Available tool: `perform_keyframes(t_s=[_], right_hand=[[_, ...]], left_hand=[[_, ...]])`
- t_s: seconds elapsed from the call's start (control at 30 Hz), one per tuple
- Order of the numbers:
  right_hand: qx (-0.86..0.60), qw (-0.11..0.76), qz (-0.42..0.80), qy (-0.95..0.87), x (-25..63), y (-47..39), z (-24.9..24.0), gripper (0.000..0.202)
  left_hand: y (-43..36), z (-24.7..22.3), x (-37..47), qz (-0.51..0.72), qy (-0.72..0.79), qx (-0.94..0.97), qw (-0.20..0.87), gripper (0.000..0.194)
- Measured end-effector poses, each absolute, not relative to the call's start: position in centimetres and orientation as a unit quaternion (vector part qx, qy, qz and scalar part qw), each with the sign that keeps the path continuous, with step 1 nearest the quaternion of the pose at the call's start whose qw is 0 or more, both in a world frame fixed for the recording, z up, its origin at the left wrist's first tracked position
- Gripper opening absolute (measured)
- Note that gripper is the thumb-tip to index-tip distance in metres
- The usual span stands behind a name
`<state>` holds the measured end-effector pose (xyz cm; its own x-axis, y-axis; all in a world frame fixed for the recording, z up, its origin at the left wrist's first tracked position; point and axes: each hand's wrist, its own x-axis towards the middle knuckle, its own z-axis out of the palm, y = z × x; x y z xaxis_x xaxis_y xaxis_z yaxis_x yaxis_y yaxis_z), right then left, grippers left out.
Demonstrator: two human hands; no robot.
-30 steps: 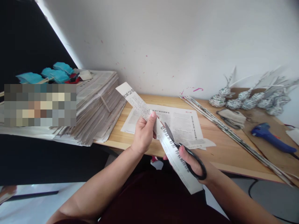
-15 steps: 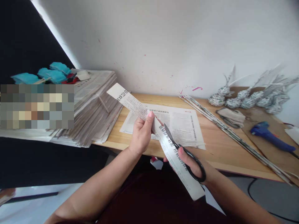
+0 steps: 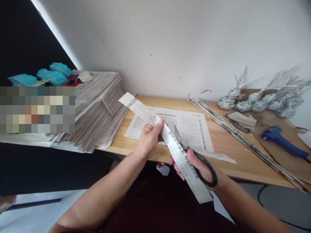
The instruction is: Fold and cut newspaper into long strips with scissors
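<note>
A long newspaper strip point(image 3: 178, 155) runs diagonally across the middle, from upper left to lower right. My left hand point(image 3: 149, 137) pinches it between thumb and fingers. Black-handled scissors point(image 3: 202, 165) are in my right hand point(image 3: 198, 166), with my thumb in one loop and the blades pointing up and left beside the strip's edge. Some fingers of my right hand show behind the strip. Beyond both hands a newspaper sheet point(image 3: 187, 129) lies flat on the wooden table point(image 3: 225, 165), and a narrow paper piece point(image 3: 222, 157) rests at its lower right edge.
A tall newspaper stack point(image 3: 97, 106) stands left, with blue wrapped items point(image 3: 54, 77) on top. Long rolled paper sticks point(image 3: 238, 137) cross the table at right. Beyond them are woven paper pieces point(image 3: 227, 102), a folded cloth point(image 3: 243, 120) and a blue glue gun point(image 3: 284, 140).
The strip and both hands have shifted slightly to the right. A narrow paper piece now shows extending from the sheet's lower right edge.
</note>
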<state>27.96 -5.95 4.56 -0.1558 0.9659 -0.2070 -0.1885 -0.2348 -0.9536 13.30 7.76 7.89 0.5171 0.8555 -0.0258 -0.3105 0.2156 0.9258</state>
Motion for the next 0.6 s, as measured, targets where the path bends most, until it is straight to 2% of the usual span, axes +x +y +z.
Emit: perform_keyframes(t_s=[0.3, 0.6], right_hand=[[-0.527, 0.383, 0.576, -0.493, 29.0, -6.4, 6.4, 0.069], [-0.522, 0.406, 0.557, -0.502, 28.2, -6.3, 7.3, 0.065]], left_hand=[[8.6, 7.7, 12.6, 0.359, 0.289, 0.537, 0.707, 0.047], [8.3, 7.5, 12.6, 0.356, 0.274, 0.526, 0.722, 0.043]])
